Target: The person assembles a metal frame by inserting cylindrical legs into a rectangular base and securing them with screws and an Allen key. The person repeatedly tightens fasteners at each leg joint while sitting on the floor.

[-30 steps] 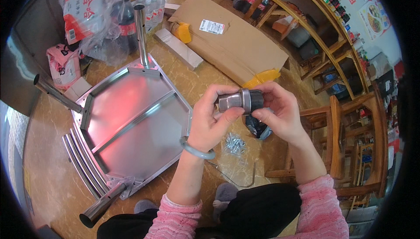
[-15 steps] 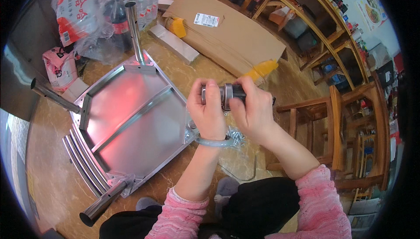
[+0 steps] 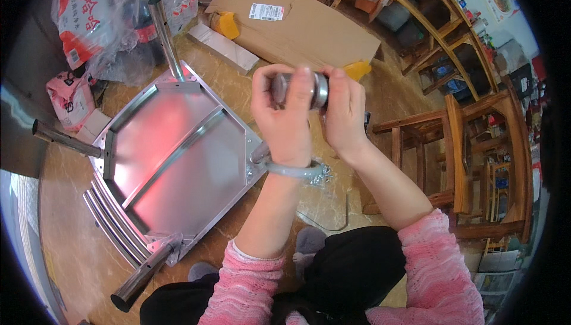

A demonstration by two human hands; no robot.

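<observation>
Above the floor, in front of me, both my hands grip a short, round, dark part with a silver ring (image 3: 322, 91). My left hand (image 3: 282, 125) wraps round its left end, thumb across the top. My right hand (image 3: 345, 116) closes on its right side; the fingers hide much of it, so I cannot tell its exact kind. To the left lies an upturned grey metal panel (image 3: 208, 167) with a crossbar (image 3: 172, 158). Tubular metal legs (image 3: 166, 39) stick up from its corners. Small silver screws (image 3: 324, 174) lie below my hands, partly behind my left wrist's bangle (image 3: 291, 171).
A flattened cardboard box (image 3: 309, 27) lies ahead, beside a long white carton (image 3: 225, 50). Bagged bottles (image 3: 146, 30) stand at the far left. A wooden chair (image 3: 457, 152) is on the right. Curved metal tubes (image 3: 110, 224) rest by the panel; a bent rod (image 3: 347, 209) lies near my feet.
Both hands have lifted the round part upward in the picture, tilting it. The surroundings have shifted slightly with my head.
</observation>
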